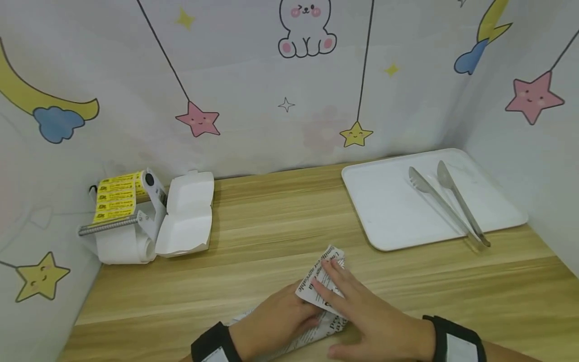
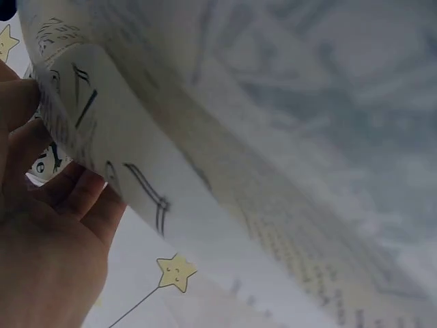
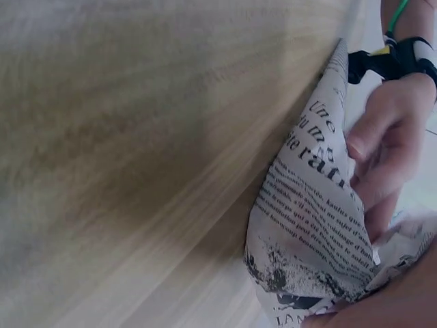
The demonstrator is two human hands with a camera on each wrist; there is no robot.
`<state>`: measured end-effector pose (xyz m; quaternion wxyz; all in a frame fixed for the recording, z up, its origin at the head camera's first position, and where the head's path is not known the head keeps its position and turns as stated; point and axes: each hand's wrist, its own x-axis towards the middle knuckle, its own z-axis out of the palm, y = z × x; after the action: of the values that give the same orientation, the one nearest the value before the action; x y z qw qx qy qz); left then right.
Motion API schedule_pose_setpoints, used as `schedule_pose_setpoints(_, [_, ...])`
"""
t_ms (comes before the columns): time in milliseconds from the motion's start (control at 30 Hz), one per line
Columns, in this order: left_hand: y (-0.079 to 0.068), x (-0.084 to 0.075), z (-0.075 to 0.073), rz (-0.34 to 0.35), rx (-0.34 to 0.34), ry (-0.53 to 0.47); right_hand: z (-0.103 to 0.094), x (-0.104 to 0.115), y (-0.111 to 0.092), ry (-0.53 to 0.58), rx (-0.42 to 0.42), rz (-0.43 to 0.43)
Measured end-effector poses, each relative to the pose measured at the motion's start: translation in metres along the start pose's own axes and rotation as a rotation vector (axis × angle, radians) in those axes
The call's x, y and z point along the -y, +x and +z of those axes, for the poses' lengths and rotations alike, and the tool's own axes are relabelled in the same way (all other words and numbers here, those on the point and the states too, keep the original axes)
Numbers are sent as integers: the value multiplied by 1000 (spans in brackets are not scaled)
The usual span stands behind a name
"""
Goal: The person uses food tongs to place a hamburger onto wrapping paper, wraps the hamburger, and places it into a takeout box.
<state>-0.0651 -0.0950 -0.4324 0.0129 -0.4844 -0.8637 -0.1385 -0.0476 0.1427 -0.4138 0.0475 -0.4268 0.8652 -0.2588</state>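
Observation:
A sheet of newspaper-print paper [image 1: 322, 286] is folded and wrapped into a tapering shape near the front of the table. My left hand [image 1: 282, 314] holds it, and in the left wrist view the paper runs between the thumb side and the fingers [image 2: 75, 195]. Over the folded upper end lies my right hand [image 1: 375, 317], its fingers spread and fairly straight against the print. In the right wrist view the wrap [image 3: 307, 205] narrows to a point, with the left hand [image 3: 389, 137] close beside it. Whether anything lies inside the paper is hidden.
At the back right, metal tongs [image 1: 448, 203] lie on a white tray [image 1: 384, 226], their joined end over its front edge. A label dispenser [image 1: 154, 201] with yellow labels stands at the left. Beside it sits an opened white paper box [image 1: 187, 221]. Printed cloth walls surround the table.

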Motion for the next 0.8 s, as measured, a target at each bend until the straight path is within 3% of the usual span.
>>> schedule_pose_setpoints(167, [-1, 5, 1, -6, 8, -13, -3, -2, -1, -33, 44, 16])
schedule_pose_setpoints(300, [-6, 9, -3, -80, 10, -241, -1, -5, -1, -73, 65, 15])
schedule_pose_setpoints(400, [-7, 12, -7, -179, -28, -319, 2, -8, -1, -139, 72, -9])
schedule_pose_setpoints(500, [-6, 14, -8, -245, -83, -215, 6, -12, -2, -215, 68, -58])
schedule_pose_setpoints(667, [-3, 14, -6, -120, -60, 26, 8, -14, -1, -268, 64, -122])
schedule_pose_setpoints(800, [-5, 13, -5, -75, -11, 114, 9, -15, -4, -255, 68, -99])
